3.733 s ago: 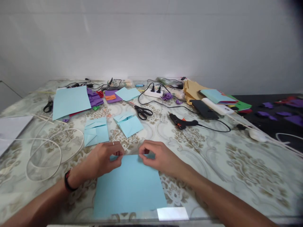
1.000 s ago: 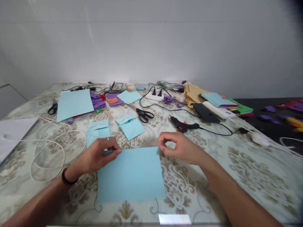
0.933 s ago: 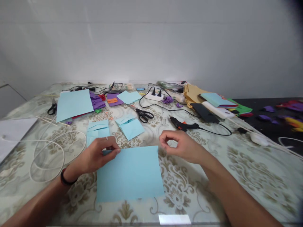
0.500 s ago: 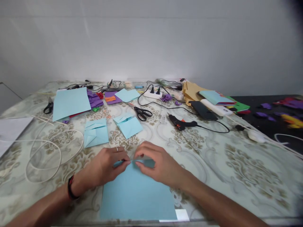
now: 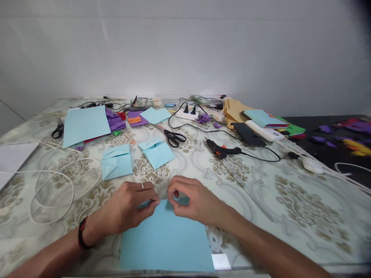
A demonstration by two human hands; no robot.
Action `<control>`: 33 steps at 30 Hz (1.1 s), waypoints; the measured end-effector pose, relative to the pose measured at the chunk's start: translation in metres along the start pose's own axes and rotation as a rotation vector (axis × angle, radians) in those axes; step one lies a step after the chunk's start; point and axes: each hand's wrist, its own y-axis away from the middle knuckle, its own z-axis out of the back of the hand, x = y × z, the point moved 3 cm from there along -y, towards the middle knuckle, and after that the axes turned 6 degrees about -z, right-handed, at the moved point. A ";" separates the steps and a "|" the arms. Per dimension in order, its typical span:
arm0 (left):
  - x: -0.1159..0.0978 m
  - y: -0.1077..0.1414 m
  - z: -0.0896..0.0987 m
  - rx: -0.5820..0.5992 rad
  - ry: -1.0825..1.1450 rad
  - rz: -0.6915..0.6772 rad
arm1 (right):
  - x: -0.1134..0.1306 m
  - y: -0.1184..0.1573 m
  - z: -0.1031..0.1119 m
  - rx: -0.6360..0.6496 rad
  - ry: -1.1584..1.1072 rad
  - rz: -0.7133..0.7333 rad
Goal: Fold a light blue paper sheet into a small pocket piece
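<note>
A light blue sheet of paper (image 5: 168, 247) lies on the table near its front edge. At the sheet's far edge, my left hand (image 5: 135, 204) has thumb and index finger pinched together on the paper. My right hand (image 5: 194, 200) pinches that same edge a little to the right, its fingers curled into a ring. A small gap separates the two sets of fingertips. Beyond my hands lie two folded light blue paper pieces (image 5: 117, 162), one with a pocket-like flap and the other tilted beside it (image 5: 157, 153).
Black-handled scissors (image 5: 174, 138) and a black glue gun (image 5: 222, 148) with its cord lie farther back. A white cable (image 5: 72, 193) loops at left. At the back are a power strip (image 5: 187, 114), a large blue sheet (image 5: 85, 125), purple strips (image 5: 116, 121) and a phone (image 5: 248, 135).
My fingertips have moved slightly apart along the sheet's far edge, the right hand shifting a little right. The right thumb and index finger have come together.
</note>
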 end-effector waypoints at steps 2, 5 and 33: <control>0.002 0.001 0.006 -0.013 0.040 0.018 | -0.002 0.000 0.007 -0.004 0.004 -0.013; 0.007 0.002 0.018 -0.044 0.106 0.067 | -0.005 0.000 0.020 -0.027 0.013 -0.030; 0.027 0.002 0.029 -0.045 0.149 0.229 | -0.016 -0.004 0.018 -0.037 0.006 -0.195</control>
